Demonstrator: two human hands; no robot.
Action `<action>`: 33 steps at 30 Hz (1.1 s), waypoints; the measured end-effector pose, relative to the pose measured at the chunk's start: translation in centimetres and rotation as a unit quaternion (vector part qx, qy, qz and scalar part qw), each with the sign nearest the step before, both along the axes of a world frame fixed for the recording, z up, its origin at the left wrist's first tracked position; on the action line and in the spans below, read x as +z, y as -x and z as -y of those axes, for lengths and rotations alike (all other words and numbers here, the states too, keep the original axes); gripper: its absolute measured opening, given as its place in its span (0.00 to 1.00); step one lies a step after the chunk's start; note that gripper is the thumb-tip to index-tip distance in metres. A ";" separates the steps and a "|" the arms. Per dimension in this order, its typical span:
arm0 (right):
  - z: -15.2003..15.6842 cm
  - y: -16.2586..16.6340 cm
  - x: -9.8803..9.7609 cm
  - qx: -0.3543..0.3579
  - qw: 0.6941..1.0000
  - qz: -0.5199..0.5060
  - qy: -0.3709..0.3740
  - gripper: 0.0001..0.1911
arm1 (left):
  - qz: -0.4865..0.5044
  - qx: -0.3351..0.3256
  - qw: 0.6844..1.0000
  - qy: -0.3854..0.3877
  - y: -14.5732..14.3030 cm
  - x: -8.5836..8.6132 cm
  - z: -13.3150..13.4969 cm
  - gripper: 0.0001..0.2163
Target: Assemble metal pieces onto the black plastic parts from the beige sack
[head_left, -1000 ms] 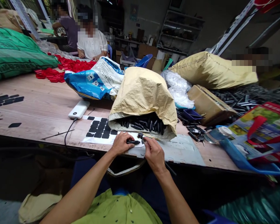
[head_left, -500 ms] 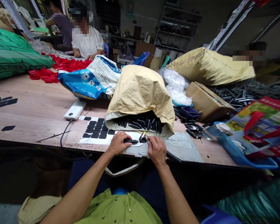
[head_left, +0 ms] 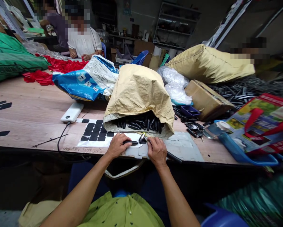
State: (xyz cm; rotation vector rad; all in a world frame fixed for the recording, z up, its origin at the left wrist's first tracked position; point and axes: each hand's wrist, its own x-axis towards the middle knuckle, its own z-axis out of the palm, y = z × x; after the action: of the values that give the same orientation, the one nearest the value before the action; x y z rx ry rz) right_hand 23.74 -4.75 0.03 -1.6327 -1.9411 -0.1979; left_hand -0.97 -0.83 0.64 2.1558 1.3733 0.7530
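My left hand [head_left: 118, 145] is closed around a slim black pen-like piece [head_left: 132, 142], whose far end points right over the grey-white sheet [head_left: 183, 145] at the table edge. In my right hand [head_left: 157, 152] is a small hammer [head_left: 143, 138] with a shiny metal head, a black face and a yellowish end. Its dark handle passes under my palm and comes out toward the lower right. The hammer head sits just beside the tip of the black piece; whether they touch I cannot tell. Straight ahead lies an open tan sack [head_left: 138, 94] full of similar black pieces [head_left: 141, 122].
Left of my hands lies a white sheet with black stickers [head_left: 94, 131], beside a white power bank [head_left: 72, 112] with a cable. A blue-white bag [head_left: 84, 80], red pieces [head_left: 65, 64], a cardboard box [head_left: 206, 99] and a blue tray [head_left: 247, 157] surround the work area. Two people sit across.
The view has shifted slightly, so the table scene sits a little further left. Both hands keep their grips, with the hammer head still beside the black piece.
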 end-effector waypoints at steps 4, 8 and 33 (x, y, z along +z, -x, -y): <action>0.0 0.1 0.0 -0.003 1.000 -0.004 -0.004 0.11 | -0.004 -0.002 1.000 -0.003 0.0 -0.2 -0.1 0.10; 0.0 0.1 0.0 -0.001 1.000 -0.007 -0.003 0.11 | -0.010 -0.004 1.000 -0.007 0.1 -0.5 -0.3 0.14; 0.1 0.1 0.2 -0.003 1.000 -0.015 0.000 0.10 | -0.140 0.050 0.976 0.159 4.1 -3.0 11.3 0.13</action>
State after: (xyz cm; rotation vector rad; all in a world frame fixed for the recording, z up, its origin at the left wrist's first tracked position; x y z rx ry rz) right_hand 23.62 -4.83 0.24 -1.6342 -1.9140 -0.1747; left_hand -5.03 -12.16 -2.38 2.0005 1.6275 0.2427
